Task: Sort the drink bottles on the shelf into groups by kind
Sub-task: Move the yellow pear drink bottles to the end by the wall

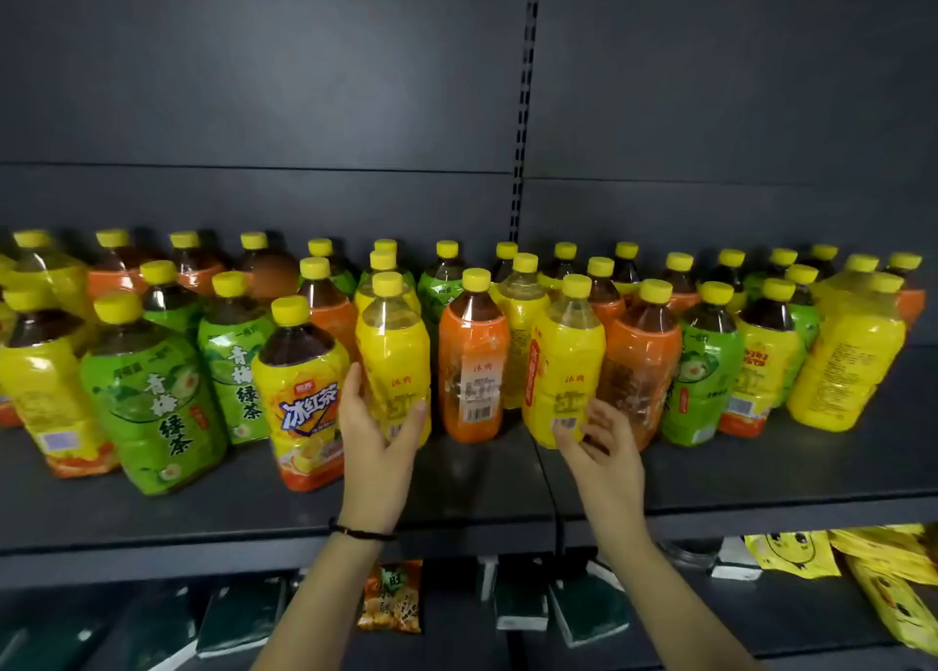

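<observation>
Many yellow-capped drink bottles stand mixed on a dark shelf (457, 498): green-label, orange-label and yellow-label kinds. My left hand (378, 447) grips the lower part of a clear yellow-label bottle (393, 350) at the front centre. My right hand (601, 447) touches the base of a second clear yellow-label bottle (566, 366), thumb on its front and fingers spread at its right side. Between them stands an orange-label bottle (474, 360). Left of my left hand is a yellow iced-tea bottle (302, 391), then green-label bottles (152, 396).
A vertical slotted upright (523, 112) splits the dark back panel. More bottles crowd the back rows and the right end (847, 355). The lower shelf holds dark green boxes (243, 614), an orange snack bag (391, 597) and yellow packets (883, 569).
</observation>
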{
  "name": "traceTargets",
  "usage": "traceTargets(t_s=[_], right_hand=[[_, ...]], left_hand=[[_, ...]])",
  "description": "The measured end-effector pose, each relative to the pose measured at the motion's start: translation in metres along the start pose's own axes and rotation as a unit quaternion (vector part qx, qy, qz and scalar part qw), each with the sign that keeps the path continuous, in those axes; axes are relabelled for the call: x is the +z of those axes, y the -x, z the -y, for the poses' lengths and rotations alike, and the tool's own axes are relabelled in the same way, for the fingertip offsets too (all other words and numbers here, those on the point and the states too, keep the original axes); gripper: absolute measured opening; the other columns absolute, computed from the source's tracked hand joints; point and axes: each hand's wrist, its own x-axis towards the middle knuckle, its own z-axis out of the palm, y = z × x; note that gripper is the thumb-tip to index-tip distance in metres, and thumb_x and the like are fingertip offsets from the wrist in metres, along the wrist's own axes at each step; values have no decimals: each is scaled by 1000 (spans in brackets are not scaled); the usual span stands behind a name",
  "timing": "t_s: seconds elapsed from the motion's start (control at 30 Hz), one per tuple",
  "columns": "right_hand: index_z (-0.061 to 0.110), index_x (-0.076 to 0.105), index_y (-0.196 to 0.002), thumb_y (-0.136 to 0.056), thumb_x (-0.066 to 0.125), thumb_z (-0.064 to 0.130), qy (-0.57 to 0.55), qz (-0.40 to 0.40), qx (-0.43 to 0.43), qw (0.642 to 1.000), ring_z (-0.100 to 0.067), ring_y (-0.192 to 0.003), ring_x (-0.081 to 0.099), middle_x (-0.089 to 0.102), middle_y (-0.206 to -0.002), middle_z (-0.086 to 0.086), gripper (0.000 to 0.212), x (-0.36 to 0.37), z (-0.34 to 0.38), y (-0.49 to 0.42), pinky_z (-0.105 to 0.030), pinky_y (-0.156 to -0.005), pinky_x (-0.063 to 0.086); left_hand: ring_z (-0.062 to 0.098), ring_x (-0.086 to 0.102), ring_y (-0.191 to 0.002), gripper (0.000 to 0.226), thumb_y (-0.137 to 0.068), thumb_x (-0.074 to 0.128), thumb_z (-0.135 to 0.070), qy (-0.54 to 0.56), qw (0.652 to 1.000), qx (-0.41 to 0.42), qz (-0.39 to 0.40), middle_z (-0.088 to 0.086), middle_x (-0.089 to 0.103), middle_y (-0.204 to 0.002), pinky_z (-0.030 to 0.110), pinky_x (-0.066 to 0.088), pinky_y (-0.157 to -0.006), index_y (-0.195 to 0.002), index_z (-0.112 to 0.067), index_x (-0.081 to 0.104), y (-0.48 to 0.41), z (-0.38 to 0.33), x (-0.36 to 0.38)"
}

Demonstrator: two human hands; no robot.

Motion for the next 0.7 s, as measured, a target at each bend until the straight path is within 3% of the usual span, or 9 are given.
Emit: traceTargets(t_s=[0.1, 0.23, 0.33, 0.4, 0.43, 0.57, 0.7], right_hand=[[29, 43, -134, -78, 78, 23, -5, -11, -29, 1000, -11, -116, 53, 51, -129, 5, 66, 7, 7, -23, -26, -92, 49], [26, 33, -143, -75, 81, 25, 41, -30, -51, 997, -10, -126, 40, 34, -139, 6, 84, 16, 1, -41, -8, -91, 42], [24, 28, -146, -66, 85, 35, 73, -52, -48, 995, -19, -135, 30, 24, -144, 4, 98, 27, 0, -51, -38, -109, 35], [18, 28, -145, -62, 87, 36, 93, -76, -42, 992, -23, -135, 24, 23, -143, -4, 103, 34, 0, -57, -45, -112, 30], [14, 29, -144, -60, 88, 35, 106, -88, -46, 989, -25, -134, 23, 24, -141, -8, 104, 36, 0, -61, -46, -112, 28], [9, 34, -141, -59, 89, 35, 146, -118, -71, 980, -29, -129, 27, 30, -136, -14, 103, 36, -2, -70, -40, -109, 25], [9, 39, -138, -59, 89, 35, 151, -135, -84, 976, -28, -128, 31, 35, -134, -13, 97, 37, -3, -70, -31, -102, 24]], left_hand=[[20, 37, -137, 97, -67, 66, -72, -22, 1000, 13, -6, -6, 30, -152, 57, 44, -100, -145, -45, 15, -18, 10, 7], [21, 37, -137, 105, -62, 62, -81, -40, 999, 0, -15, -6, 30, -152, 56, 42, -103, -145, -48, 7, -35, 16, 17], [21, 34, -139, 112, -63, 62, -81, -19, 999, -8, -32, -1, 31, -153, 45, 40, -108, -151, -32, 13, -41, 15, 21], [20, 32, -137, 114, -64, 56, -78, -26, 998, -17, -46, -2, 30, -146, 26, 40, -104, -153, -23, 12, -37, 9, 25], [20, 30, -135, 115, -63, 53, -78, -42, 997, -23, -55, -3, 27, -139, 24, 35, -105, -154, -21, 11, -35, 10, 26], [21, 32, -125, 110, -61, 47, -86, -108, 992, -19, -61, 0, 31, -125, 40, 31, -111, -149, -25, 26, -31, 25, 23], [19, 36, -124, 116, -56, 48, -91, -116, 991, -7, -63, 7, 35, -131, 34, 35, -105, -140, -14, 35, -32, 27, 26]])
